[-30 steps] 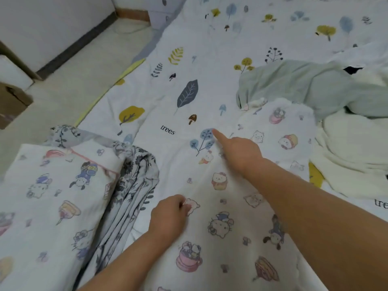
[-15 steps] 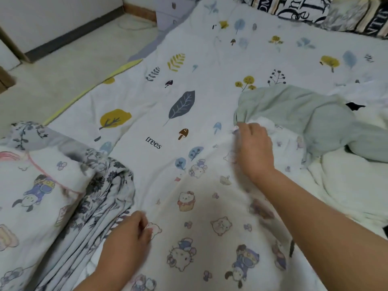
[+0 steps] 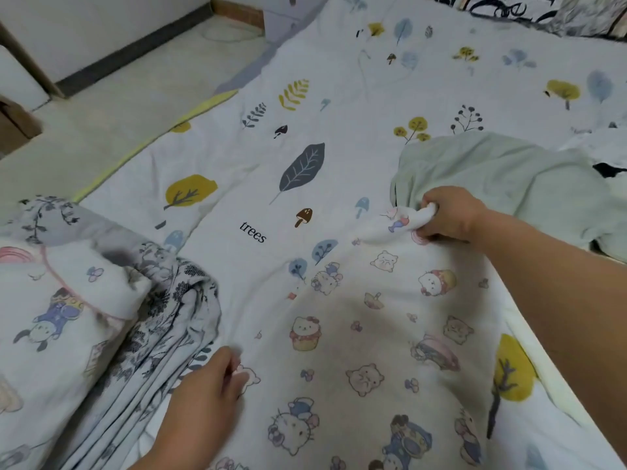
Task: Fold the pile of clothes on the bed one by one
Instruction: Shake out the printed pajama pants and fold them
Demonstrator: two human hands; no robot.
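Observation:
A white garment with cartoon prints point(image 3: 366, 337) lies spread on the bed in front of me. My right hand point(image 3: 451, 215) grips its far corner in a fist, the cloth bunched between the fingers. My left hand point(image 3: 207, 395) pinches the near left edge of the same garment. Behind my right hand lies a crumpled pale green garment point(image 3: 502, 174), with white clothes point(image 3: 597, 147) beyond it at the right edge. On the left sits a stack of folded clothes: a cartoon-print piece point(image 3: 57, 310) on a grey floral one point(image 3: 163, 337).
The bed sheet point(image 3: 305, 106) with leaf and tree prints stretches ahead. Black-and-white pillows point(image 3: 509, 8) lie at the far end. The bed's left edge drops to a pale floor point(image 3: 118, 96), where a cardboard box point(image 3: 13, 120) stands.
My right hand went from pressing flat on the cartoon garment to reaching its far corner and closing round it. My left hand kept its pinch on the near edge. The view tilted upward.

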